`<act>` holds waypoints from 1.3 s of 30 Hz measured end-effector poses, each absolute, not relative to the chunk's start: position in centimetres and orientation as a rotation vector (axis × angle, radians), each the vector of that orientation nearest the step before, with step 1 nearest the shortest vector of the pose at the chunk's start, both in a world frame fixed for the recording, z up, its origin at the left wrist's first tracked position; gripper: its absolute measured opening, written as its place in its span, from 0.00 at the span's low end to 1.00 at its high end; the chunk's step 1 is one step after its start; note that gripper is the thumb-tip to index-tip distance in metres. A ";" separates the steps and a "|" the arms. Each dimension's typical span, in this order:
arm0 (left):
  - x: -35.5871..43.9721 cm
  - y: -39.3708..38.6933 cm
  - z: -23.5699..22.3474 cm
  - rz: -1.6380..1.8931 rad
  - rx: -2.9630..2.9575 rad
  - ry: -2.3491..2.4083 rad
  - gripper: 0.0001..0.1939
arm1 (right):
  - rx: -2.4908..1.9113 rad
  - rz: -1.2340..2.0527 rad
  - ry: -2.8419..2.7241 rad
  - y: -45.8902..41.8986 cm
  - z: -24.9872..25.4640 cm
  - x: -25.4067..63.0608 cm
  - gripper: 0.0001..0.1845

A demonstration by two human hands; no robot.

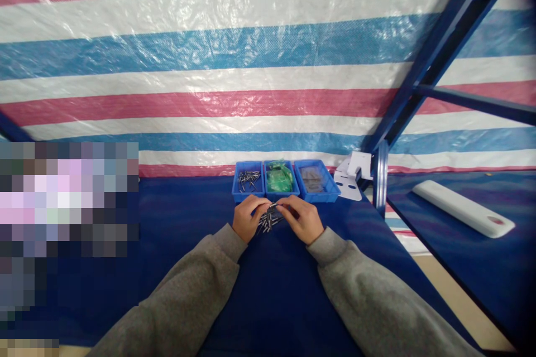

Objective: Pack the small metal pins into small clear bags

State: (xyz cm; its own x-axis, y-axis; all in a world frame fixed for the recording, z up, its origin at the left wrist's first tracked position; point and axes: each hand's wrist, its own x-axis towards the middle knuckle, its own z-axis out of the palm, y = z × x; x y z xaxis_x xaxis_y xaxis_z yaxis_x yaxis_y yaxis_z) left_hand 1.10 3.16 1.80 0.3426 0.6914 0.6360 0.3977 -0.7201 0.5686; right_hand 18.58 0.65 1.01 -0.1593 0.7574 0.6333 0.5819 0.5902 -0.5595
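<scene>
My left hand (249,218) and my right hand (302,218) meet over the blue table, thumbs and fingertips pinched close together. Between them is a small thin dark piece (273,204), too small to name and partly covered by the fingers. Just below the fingertips lies a loose pile of short black and silver rod-like pieces (268,224). Behind the hands stand three blue bins in a row. Similar slim pieces fill part of the left bin (235,181). A green plastic bag (280,179) sits in the middle bin, and greyish flat packets (312,179) lie in the right bin (330,196).
White cut-out sheets (349,185) lean beside the right bin, near a blue metal frame post (380,178). A long white object (463,209) lies on a second blue table to the right, across a gap. Striped plastic sheeting (251,106) hangs behind. The left side is pixelated.
</scene>
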 end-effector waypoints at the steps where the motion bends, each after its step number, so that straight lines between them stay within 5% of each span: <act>1: 1.1 3.2 1.7 1.313 2.301 0.967 0.09 | -1.075 0.231 -1.855 0.6 1.0 18.6 0.10; 15: 1.2 2.9 2.0 1.411 2.318 0.893 0.08 | -1.119 0.263 -1.960 0.6 1.0 18.7 0.20; 24: -0.7 7.0 8.4 1.878 2.333 1.102 0.10 | -1.231 0.140 -1.890 1.3 0.3 19.1 0.22; 31: -0.3 6.8 6.9 1.309 2.678 1.384 0.17 | -1.435 0.172 -2.036 2.0 -0.4 19.6 0.04; 39: 0.3 3.9 2.7 1.269 2.630 1.112 0.12 | -1.560 0.227 -2.167 1.8 -0.4 19.8 0.06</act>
State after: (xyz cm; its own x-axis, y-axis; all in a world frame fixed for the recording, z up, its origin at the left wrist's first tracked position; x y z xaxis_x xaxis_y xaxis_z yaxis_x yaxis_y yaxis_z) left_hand 0.30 3.88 2.69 0.4168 0.6058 0.6777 0.5919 -0.7467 0.3035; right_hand 19.81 1.85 -0.41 -0.2528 0.9299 0.2671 0.8545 0.3440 -0.3891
